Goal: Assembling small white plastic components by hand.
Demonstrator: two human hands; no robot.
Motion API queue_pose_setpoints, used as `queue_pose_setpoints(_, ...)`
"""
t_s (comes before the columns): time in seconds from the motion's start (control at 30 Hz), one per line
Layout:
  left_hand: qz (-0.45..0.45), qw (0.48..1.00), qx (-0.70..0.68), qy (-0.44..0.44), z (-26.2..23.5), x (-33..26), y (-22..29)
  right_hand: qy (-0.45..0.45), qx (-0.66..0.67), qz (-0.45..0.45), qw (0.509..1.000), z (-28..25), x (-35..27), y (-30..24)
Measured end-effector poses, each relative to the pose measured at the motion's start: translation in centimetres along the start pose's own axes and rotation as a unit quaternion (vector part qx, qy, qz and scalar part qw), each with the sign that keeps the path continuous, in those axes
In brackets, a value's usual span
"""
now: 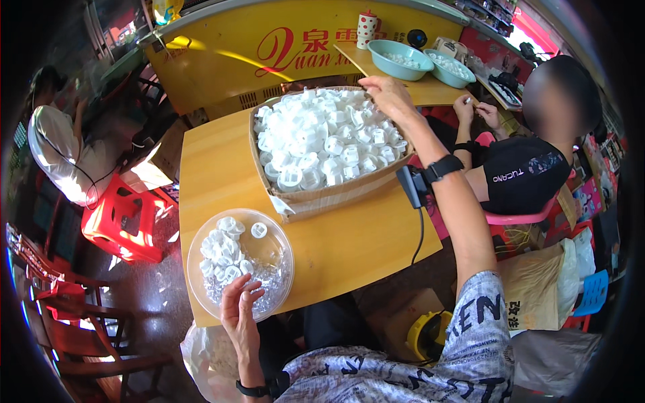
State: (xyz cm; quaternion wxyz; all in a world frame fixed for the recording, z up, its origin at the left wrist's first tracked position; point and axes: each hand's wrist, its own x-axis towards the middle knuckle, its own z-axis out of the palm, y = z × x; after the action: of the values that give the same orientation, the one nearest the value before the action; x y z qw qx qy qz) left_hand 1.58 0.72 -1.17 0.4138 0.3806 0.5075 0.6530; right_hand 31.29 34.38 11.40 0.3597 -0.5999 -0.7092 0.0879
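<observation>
A cardboard box [316, 204], heaped with small white plastic caps [322, 127], stands on the wooden table. At its far right corner my right hand [390, 97] is closed over the rim, fingers pointing left. Nearer me, on the left, sits a round clear plastic tub [289, 252]. Inside it lie a pile of white caps [222, 252], one single cap [259, 230] apart from them, and many tiny clear pieces [269, 285]. My left hand [240, 305] hovers at the tub's near rim, its fingers loosely bent and apart, with nothing visible in them.
Bare wood of the table [363, 248] shows right of the tub. Beyond the box are two light-green basins [402, 64] of white parts and a dotted cup [366, 30]. A co-worker [524, 168] sits at right, another person [64, 148] at left near a red stool [124, 218].
</observation>
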Motion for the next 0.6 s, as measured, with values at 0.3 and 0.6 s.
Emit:
queue_pose_setpoints(0.3, -0.002, 0.999, -0.034, -0.006, 0.3, 0.6, 0.5, -0.079, 0.146, -0.078, 0.983, -3.2, -13.5, -11.0)
queue_pose_setpoints(0.6, 0.008, 0.998, -0.058, -0.002, -0.2, 0.5, 0.1, -0.182, 0.042, -0.266, 0.946, 11.7, -21.7, -14.2)
